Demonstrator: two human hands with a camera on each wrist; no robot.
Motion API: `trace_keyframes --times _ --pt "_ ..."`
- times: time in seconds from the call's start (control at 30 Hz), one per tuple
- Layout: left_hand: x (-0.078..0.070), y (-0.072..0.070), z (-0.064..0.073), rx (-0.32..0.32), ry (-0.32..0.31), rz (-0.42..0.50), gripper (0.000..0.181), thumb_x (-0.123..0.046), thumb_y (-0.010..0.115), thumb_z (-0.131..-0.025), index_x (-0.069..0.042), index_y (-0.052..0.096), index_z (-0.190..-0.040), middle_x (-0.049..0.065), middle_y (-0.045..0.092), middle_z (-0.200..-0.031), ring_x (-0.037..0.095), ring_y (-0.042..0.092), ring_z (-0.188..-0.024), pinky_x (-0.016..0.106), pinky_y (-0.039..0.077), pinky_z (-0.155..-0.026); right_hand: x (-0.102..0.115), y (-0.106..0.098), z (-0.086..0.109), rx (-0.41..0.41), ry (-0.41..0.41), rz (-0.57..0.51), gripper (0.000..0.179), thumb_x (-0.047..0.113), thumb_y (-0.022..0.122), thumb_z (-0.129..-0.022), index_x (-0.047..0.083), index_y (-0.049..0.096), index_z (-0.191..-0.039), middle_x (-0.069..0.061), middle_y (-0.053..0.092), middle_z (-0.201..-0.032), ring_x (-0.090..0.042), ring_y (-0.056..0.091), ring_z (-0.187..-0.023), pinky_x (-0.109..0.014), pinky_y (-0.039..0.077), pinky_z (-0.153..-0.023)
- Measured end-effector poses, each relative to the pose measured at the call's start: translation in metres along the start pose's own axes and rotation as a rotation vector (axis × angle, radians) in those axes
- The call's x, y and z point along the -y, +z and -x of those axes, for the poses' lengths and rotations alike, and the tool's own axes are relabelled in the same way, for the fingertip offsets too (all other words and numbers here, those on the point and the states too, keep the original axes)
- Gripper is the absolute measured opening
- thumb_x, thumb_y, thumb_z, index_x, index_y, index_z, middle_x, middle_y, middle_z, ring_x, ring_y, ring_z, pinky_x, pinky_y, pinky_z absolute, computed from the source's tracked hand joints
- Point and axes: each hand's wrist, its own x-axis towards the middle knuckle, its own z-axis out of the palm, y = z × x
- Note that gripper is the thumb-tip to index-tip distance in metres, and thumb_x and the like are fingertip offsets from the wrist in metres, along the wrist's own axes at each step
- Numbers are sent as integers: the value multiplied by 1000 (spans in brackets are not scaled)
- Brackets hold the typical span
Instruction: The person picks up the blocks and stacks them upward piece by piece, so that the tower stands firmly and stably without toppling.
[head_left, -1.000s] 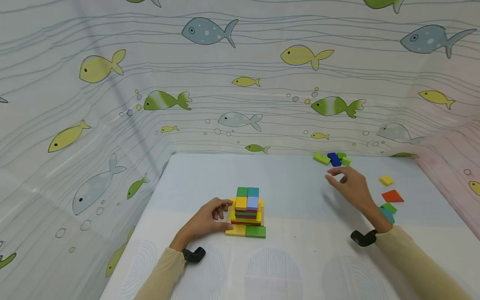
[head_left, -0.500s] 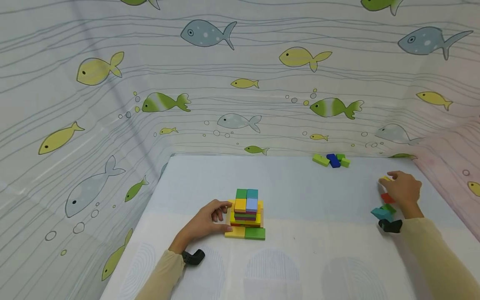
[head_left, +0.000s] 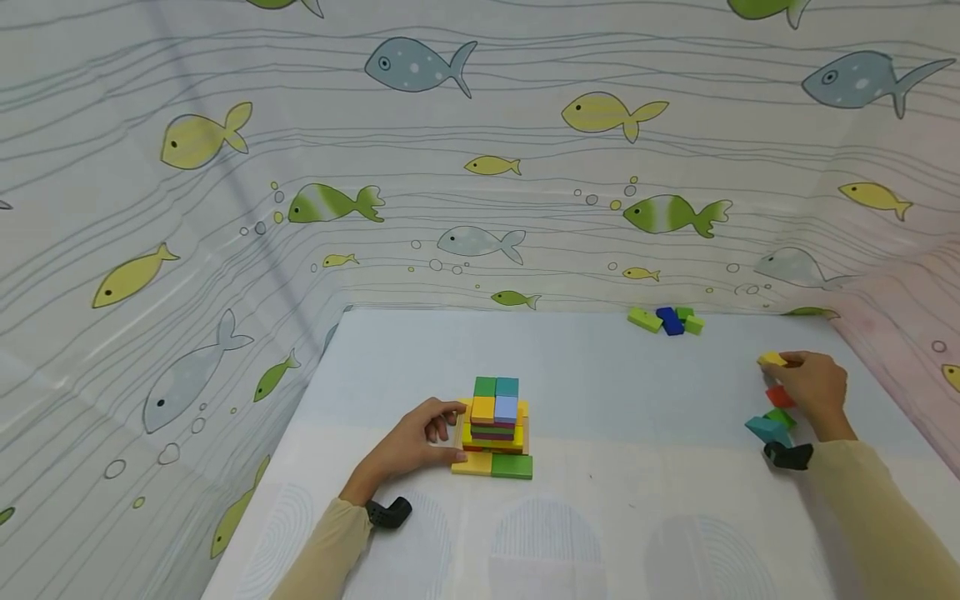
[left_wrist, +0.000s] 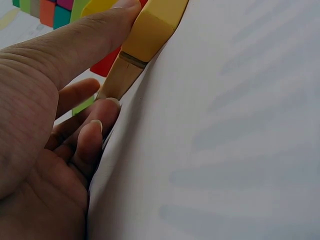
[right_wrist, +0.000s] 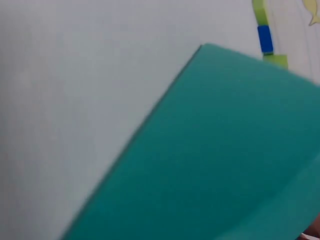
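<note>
A small stack of coloured building blocks (head_left: 493, 409) stands on the table left of centre, with a yellow block (head_left: 472, 463) and a green block (head_left: 512, 466) lying flat along its front. My left hand (head_left: 411, 437) grips the stack's left side, thumb against the front yellow block and index finger at the back corner. In the left wrist view the thumb presses a yellow block (left_wrist: 155, 27), with curled fingers beside a plain wooden piece (left_wrist: 121, 77). Far right, my right hand (head_left: 813, 385) pinches a small yellow block (head_left: 771, 358) between thumb and fingers.
Below the right hand lie a red block (head_left: 780, 396), a green block (head_left: 780, 417) and a teal block (head_left: 768, 430); teal (right_wrist: 210, 150) fills much of the right wrist view. Lime blocks (head_left: 645, 319) and a blue block (head_left: 670, 321) lie by the fish-patterned back wall (head_left: 420, 133).
My right hand has swung right from near the back blocks to the small yellow block and taken hold of it. The teal block has shifted and tilted. My left hand stays put.
</note>
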Motion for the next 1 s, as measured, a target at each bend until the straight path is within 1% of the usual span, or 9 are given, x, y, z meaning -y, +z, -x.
trace_keyframes --times 0.13,0.2,0.4,0.47,0.57,0.67,0.77,0.87,1.0 --pt "1 0 0 1 2 10 69 -42 89 -81 -27 57 -139 -1 57 -113 20 52 -87 32 45 -79 8 2 5 -18 -54 -26 58 30 62 -102 -13 52 -139 -38 50 -139 -54 38 -127 -59 40 -93" --pt "2 1 -1 -3 -1 8 68 -40 90 -81 -27 57 -139 -1 57 -113 20 53 -87 33 44 -79 15 3 9 -29 -99 -37 60 33 63 -102 -13 52 -139 -37 51 -137 -54 39 -127 -59 38 -93" --pt "1 4 -1 -26 -14 -17 70 -25 91 -81 -17 57 -141 7 57 -114 28 52 -88 35 43 -78 45 3 25 -35 -229 -67 64 41 64 -101 -9 55 -139 -33 57 -132 -51 44 -122 -54 38 -86" --pt "0 5 -1 -32 -16 -14 70 -19 90 -81 -13 56 -143 12 57 -115 33 52 -89 37 43 -78 56 4 31 -33 -273 -74 64 42 65 -101 -9 56 -139 -32 58 -130 -49 48 -118 -55 38 -86" --pt "-2 5 0 -37 -18 -3 71 -16 90 -81 -10 56 -143 15 57 -116 37 52 -89 38 42 -78 73 5 40 -26 -330 -82 65 46 65 -100 -7 59 -138 -30 61 -128 -45 51 -111 -51 40 -82" --pt "-2 4 0 -32 -12 -5 70 -20 91 -81 -13 56 -142 11 57 -116 32 52 -89 37 43 -78 88 8 49 -13 -377 -77 68 50 66 -98 -4 60 -138 -27 62 -127 -40 53 -106 -42 43 -73" --pt "-1 2 0 -19 -7 -3 70 -28 91 -81 -20 57 -141 4 57 -115 25 53 -88 34 43 -78 105 13 58 -2 -413 -83 69 52 69 -96 -2 61 -138 -25 63 -126 -37 53 -104 -37 46 -69" --pt "0 1 0 -6 -5 7 70 -36 90 -81 -25 57 -141 0 56 -115 21 53 -89 32 44 -79 123 17 70 -11 -459 -101 66 48 72 -95 -1 63 -137 -24 64 -126 -37 55 -104 -36 49 -69" --pt "1 -1 0 2 -7 9 71 -42 89 -80 -26 57 -141 -1 56 -114 19 53 -88 32 45 -79 143 23 83 -18 -541 -131 60 44 76 -94 0 66 -133 -21 66 -122 -36 59 -103 -36 49 -71"
